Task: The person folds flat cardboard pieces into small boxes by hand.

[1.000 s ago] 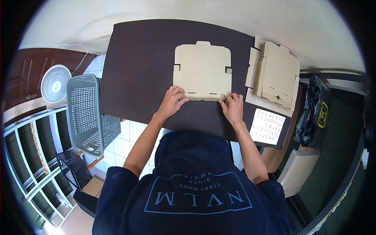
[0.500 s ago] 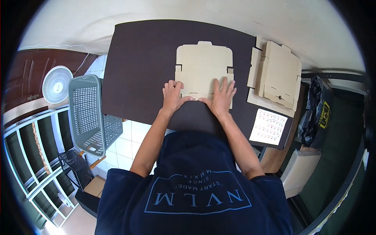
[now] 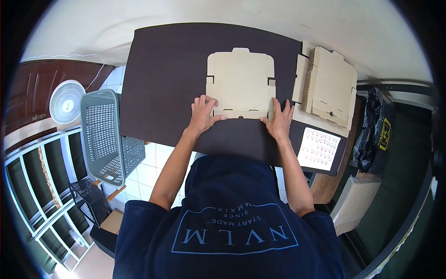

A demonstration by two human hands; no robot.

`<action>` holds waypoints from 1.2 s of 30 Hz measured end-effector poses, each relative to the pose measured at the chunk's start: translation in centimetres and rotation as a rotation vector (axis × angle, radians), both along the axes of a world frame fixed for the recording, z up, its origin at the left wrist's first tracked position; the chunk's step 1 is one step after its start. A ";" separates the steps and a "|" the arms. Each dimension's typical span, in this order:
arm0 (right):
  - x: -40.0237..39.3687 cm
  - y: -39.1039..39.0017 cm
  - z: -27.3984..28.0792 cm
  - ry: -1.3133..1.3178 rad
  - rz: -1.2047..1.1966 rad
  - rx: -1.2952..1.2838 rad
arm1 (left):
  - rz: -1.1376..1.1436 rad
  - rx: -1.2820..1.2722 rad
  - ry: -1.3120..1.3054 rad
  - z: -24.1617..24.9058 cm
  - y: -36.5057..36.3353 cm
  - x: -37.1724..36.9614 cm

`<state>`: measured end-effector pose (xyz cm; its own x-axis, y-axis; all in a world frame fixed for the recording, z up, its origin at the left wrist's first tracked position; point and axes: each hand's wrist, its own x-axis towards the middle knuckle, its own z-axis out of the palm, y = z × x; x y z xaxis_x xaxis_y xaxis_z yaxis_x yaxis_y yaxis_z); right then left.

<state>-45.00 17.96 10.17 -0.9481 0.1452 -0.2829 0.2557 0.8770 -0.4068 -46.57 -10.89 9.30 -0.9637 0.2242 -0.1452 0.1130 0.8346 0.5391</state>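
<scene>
A flat, unfolded cardboard box [image 3: 240, 83] lies on the dark table in front of me, its tab at the far edge and slots along its sides. My left hand [image 3: 202, 114] is closed at its near left corner, fingers curled by the left edge and thumb along the near edge. At the near right corner, my right hand [image 3: 278, 121] touches the cardboard with thumb and index finger. Its other fingers are spread out over the table beside it.
A stack of flat cardboard boxes [image 3: 331, 88] sits at the table's right end. Nearer me is a printed white sheet [image 3: 318, 149]. Left of the table [image 3: 162, 83] stand a grey plastic basket [image 3: 121, 151] and a white fan [image 3: 68, 102]. A black plastic bag [image 3: 369, 132] is at the far right.
My right hand has slid right, from lying on the cardboard's near part to its near right corner. My left hand stays at the left corner. The cardboard has barely moved.
</scene>
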 end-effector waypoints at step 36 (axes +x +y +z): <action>-4.4 -6.8 -1.2 0.175 0.229 0.027 | 0.254 -0.158 -0.161 0.0 2.0 -3.1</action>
<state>-49.39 11.19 8.94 -0.9911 -0.0733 -0.1108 -0.0227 0.9150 -0.4027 -49.63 -8.92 9.33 -0.9477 -0.0575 -0.3139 -0.1853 0.9000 0.3945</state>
